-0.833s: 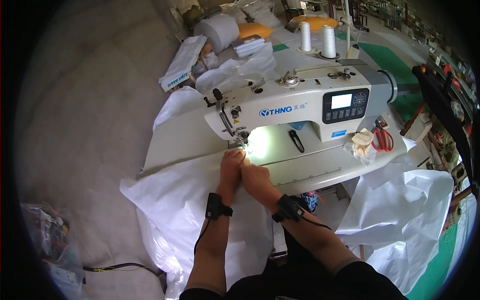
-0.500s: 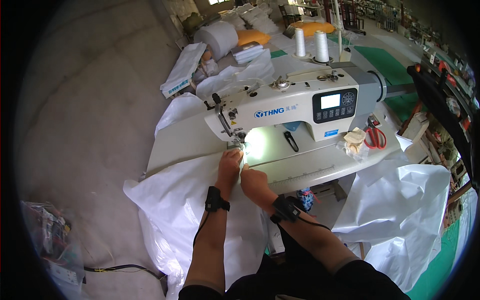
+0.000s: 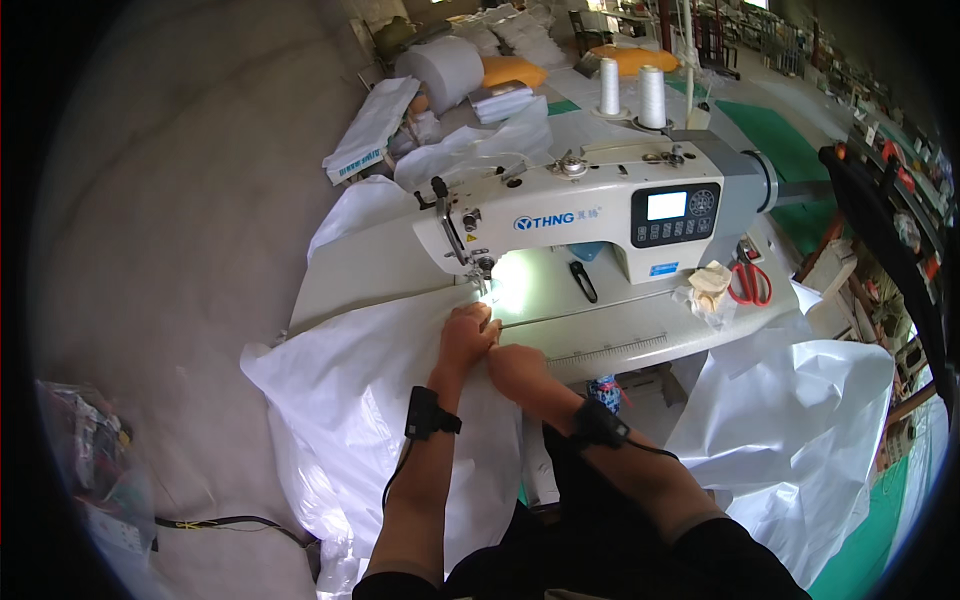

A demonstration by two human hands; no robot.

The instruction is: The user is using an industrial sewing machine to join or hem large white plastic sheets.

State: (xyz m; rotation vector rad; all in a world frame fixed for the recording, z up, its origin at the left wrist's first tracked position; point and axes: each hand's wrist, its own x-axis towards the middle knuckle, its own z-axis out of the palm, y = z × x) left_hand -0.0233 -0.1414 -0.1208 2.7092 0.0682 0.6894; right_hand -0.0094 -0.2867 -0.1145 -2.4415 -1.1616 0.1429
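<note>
1. Your left hand (image 3: 466,335) lies on the white sheet (image 3: 350,385), its fingers close together, reaching toward the needle area of the sewing machine (image 3: 575,210); I cannot tell whether they pinch the sheet or only press it down.
2. Your right hand (image 3: 520,372) sits just beside it, nearer the front edge of the table (image 3: 360,265), fingers curled in; what lies between those fingertips is hidden from view.
3. The white sheet covers the left part of the table's front edge and hangs down over it in folds, one edge running up to the lit needle area.
4. Each of your wrists carries a strapped black device (image 3: 431,413).
5. Under the machine's arm, black thread snips (image 3: 578,270) lie on the table.
6. Near the table's right end you have red-handled scissors (image 3: 750,285), with a crumpled cream cloth (image 3: 710,284) just to their left.
7. Two white thread cones (image 3: 651,97) stand upright behind the machine, toward the table's back edge.
8. Below the front edge at the right hangs another white sheeting piece (image 3: 790,440).
</note>
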